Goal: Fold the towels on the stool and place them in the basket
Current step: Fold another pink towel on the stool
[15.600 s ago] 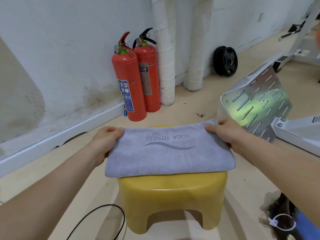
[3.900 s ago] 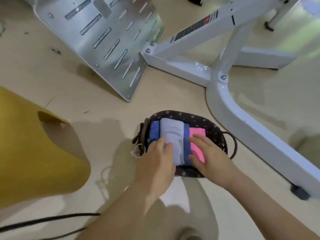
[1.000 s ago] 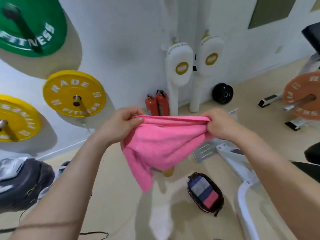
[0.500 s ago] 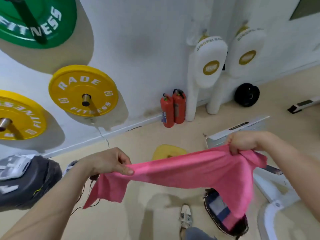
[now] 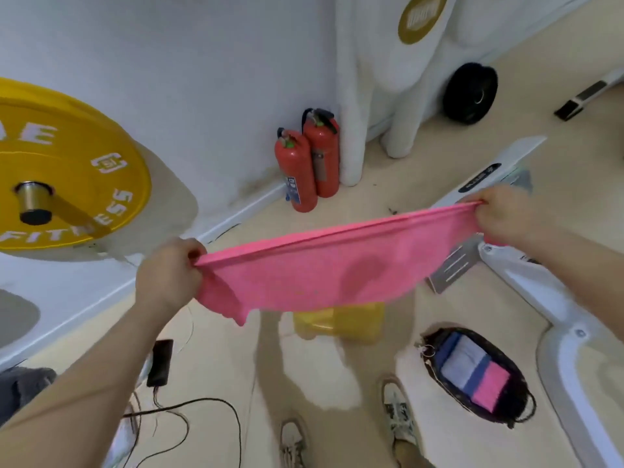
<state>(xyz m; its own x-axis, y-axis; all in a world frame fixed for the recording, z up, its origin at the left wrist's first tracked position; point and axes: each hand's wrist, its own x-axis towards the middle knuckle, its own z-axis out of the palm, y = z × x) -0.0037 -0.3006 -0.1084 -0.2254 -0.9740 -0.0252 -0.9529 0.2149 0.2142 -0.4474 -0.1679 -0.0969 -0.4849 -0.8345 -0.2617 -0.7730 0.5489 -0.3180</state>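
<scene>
Pink towel [image 5: 320,275] pulled out wide in the air above yellow stool [image 5: 341,320] and basket [image 5: 489,417].
Gripped at each end of its top edge by left hand [image 5: 169,275] and right hand [image 5: 499,217]; edge taut, tilted up to the right, cloth sagging below. Stool on the floor, mostly hidden behind the cloth. Basket dark and oval, on the floor near the stool, holding folded grey towel [image 5: 461,359], blue towel [image 5: 476,373] and second pink towel [image 5: 491,388] side by side.
</scene>
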